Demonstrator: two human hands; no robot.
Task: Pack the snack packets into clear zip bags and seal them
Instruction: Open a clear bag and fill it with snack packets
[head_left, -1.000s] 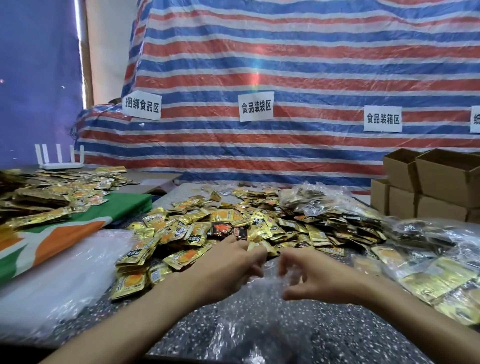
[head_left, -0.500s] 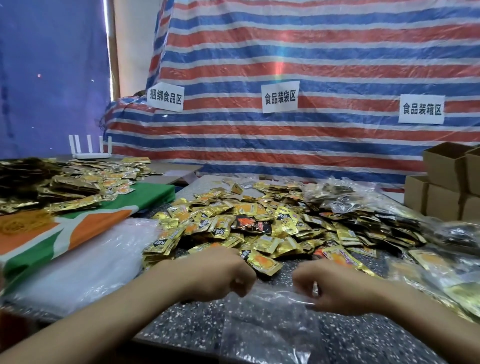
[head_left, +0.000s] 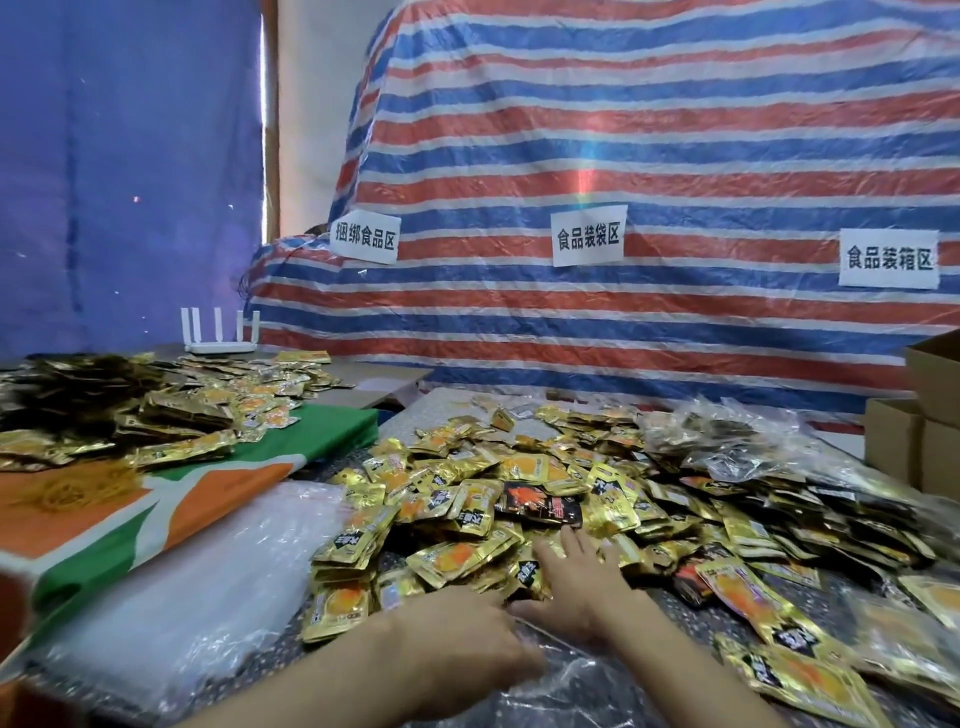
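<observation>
On packets (head_left: 470, 501); R hand (head_left: 577, 584) flat

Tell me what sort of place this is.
Likely a makeshift food-packing workshop: paper zone signs, one reading food bagging area, hang on a striped tarp; heaps of gold snack packets cover the table; cardboard boxes stand at right.
</observation>
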